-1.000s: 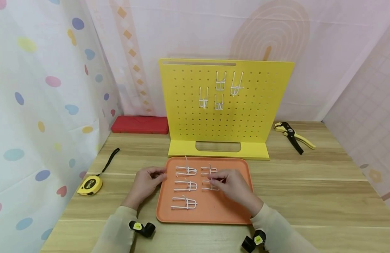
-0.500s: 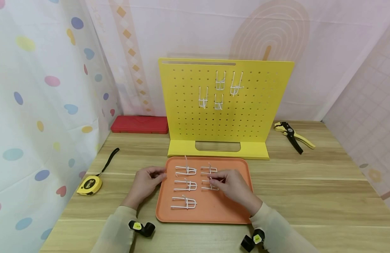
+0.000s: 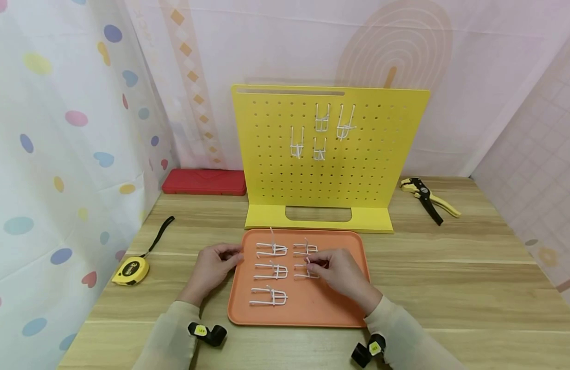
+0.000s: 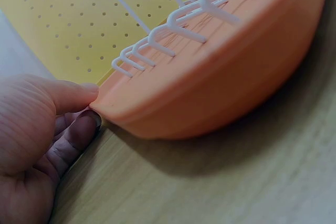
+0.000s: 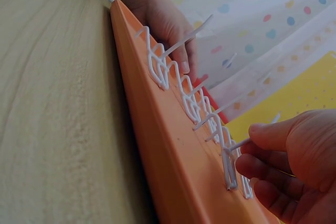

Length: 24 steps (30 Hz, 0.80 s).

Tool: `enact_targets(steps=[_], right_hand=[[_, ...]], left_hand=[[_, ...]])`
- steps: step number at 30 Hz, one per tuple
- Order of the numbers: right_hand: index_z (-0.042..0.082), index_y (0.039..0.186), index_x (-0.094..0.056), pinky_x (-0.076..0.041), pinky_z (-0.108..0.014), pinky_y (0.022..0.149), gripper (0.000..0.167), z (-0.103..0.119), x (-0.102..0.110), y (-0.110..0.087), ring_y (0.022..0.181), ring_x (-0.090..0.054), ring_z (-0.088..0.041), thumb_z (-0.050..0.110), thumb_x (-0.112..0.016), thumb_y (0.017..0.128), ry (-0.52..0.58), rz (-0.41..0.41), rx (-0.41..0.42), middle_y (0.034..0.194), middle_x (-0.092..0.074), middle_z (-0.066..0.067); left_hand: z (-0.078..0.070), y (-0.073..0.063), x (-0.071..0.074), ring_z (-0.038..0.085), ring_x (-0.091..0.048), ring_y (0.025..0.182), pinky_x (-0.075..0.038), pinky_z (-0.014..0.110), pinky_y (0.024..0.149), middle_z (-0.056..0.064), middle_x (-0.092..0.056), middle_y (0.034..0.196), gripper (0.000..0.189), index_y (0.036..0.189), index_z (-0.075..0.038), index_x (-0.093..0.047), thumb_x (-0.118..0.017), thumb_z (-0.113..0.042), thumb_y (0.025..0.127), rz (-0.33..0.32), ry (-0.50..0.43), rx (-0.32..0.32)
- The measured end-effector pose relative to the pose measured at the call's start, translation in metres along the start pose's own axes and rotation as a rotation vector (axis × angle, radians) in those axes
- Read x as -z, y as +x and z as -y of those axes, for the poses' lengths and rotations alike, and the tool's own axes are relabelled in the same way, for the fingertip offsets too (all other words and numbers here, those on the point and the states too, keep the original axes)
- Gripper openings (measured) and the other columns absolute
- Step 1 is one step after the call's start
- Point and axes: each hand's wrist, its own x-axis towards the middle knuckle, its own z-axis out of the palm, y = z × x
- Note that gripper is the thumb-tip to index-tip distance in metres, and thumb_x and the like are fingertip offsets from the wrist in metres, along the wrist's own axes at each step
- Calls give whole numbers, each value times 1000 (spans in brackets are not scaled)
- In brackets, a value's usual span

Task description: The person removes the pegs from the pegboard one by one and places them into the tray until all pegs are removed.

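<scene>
Slipping looks like my main risk: the hook [image 5: 227,151] is thin wire, and my right hand [image 3: 342,272] pinches only its raised prong [image 5: 239,144] between thumb and fingers, so it could twist or drop. It's over the tray [image 3: 331,308], right-hand column, nearer me; can't tell if it's fully touching down. The back hook [image 3: 306,250] sits just beyond, so a careless lift might snag it and drag it crooked. Three other hooks [image 3: 272,271] to the left look less exposed. My left hand [image 3: 212,270] grips the tray's left rim, thumb on top, fingers curled under; pressing too hard there could tip the tray on the counter [image 3: 451,282] and slide everything. Both hands nearly closed, gaps only as wide as wire and rim.
</scene>
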Motion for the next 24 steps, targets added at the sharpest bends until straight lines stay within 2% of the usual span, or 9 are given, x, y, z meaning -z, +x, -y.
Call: enact_targets(steps=[10,24], right_hand=[[17,88,-78,-44,-21,53,5,-1,-2,0,61,-53,-2,18,-75,84,-3,-14,8,79,-69,11],[18,88,-78,-46,-22,54,5,-1,-3,0,63,-55,-2,20,-76,83,-9,-22,9,79,-69,12]], left_hand=[[-2,-1,0,16,-61,81,-50,25,68,1,-69,89,21,108,-9,-73,-72,-15,88,1,-11,1],[-2,0,0,15,-61,81,-50,25,69,1,-70,89,21,108,-9,-73,-72,-15,88,2,-1,11]])
